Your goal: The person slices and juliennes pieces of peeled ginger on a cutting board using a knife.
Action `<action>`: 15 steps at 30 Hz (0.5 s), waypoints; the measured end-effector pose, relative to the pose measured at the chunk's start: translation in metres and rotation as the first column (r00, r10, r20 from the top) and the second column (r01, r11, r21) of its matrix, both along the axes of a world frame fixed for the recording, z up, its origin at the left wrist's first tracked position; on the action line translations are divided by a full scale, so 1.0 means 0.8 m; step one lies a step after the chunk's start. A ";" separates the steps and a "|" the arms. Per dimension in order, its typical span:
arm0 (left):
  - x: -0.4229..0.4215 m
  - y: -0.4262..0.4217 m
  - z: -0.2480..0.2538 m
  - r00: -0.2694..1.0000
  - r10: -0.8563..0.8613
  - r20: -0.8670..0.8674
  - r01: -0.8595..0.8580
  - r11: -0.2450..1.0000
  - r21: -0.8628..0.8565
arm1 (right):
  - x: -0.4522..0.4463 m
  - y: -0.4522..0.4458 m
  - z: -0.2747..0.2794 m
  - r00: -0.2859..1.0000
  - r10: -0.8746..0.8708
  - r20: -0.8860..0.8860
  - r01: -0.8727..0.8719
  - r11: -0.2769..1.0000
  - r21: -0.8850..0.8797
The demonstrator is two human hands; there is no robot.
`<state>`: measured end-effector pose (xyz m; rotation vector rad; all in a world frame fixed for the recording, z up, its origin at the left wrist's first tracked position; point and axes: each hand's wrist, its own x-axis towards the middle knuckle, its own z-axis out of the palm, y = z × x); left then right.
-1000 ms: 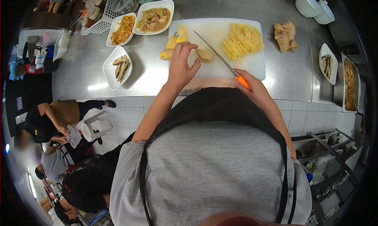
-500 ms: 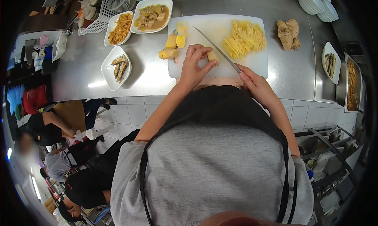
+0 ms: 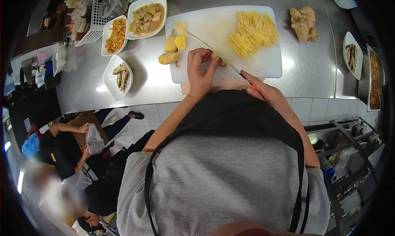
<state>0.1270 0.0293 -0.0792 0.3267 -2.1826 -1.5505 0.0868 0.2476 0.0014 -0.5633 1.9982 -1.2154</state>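
Note:
My left hand [image 3: 200,73] is closed on a piece of peeled ginger [image 3: 222,63], its fingers curled and thumb against the piece. The knife [image 3: 218,54] lies slantwise over that piece, its tip toward the upper left. My right hand [image 3: 263,90] grips the knife's orange handle at the board's near edge. Under them is a white cutting board [image 3: 207,20]. A heap of yellow ginger shreds [image 3: 254,33] is on its right part. At the left edge sit several peeled ginger chunks [image 3: 169,58] and a few thin slices [image 3: 181,29].
Right of the board is a whole ginger root [image 3: 303,24]. Dishes of stew [image 3: 147,20], noodles [image 3: 115,36] and small fish [image 3: 121,76] stand to the left. More fish [image 3: 351,57] and a noodle tray [image 3: 374,82] are at right. A person [image 3: 61,147] holds a plastic bag at lower left.
The knife has swung flatter and moved left, now over the ginger piece. My view has shifted slightly, and the person at lower left has raised the bag.

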 end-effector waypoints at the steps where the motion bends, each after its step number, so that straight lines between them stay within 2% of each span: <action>1: 0.000 0.000 -0.001 1.000 0.005 -0.006 -0.005 1.000 0.004 | 0.000 -0.001 0.005 0.998 -0.008 0.061 0.007 1.000 0.014; 4: 0.001 0.001 -0.002 1.000 0.010 0.001 -0.010 1.000 0.010 | 0.005 0.000 0.008 1.000 0.001 -0.004 -0.001 0.995 0.097; 7: 0.002 -0.002 -0.002 1.000 0.010 0.014 -0.010 1.000 -0.012 | 0.013 0.005 0.000 0.996 -0.031 -0.081 0.033 0.999 0.026; 10: 0.003 -0.002 -0.002 1.000 0.015 0.022 -0.014 0.999 -0.034 | 0.013 0.006 0.003 0.997 -0.050 -0.060 0.047 0.997 -0.053; 13: 0.004 -0.003 -0.003 0.999 0.015 0.029 -0.014 0.999 -0.047 | 0.012 0.007 0.014 0.998 -0.049 0.027 0.049 0.999 -0.012; 15: 0.004 -0.004 -0.003 1.000 0.006 0.029 -0.004 0.998 -0.063 | 0.012 0.008 0.017 0.999 -0.036 -0.007 0.036 0.999 0.006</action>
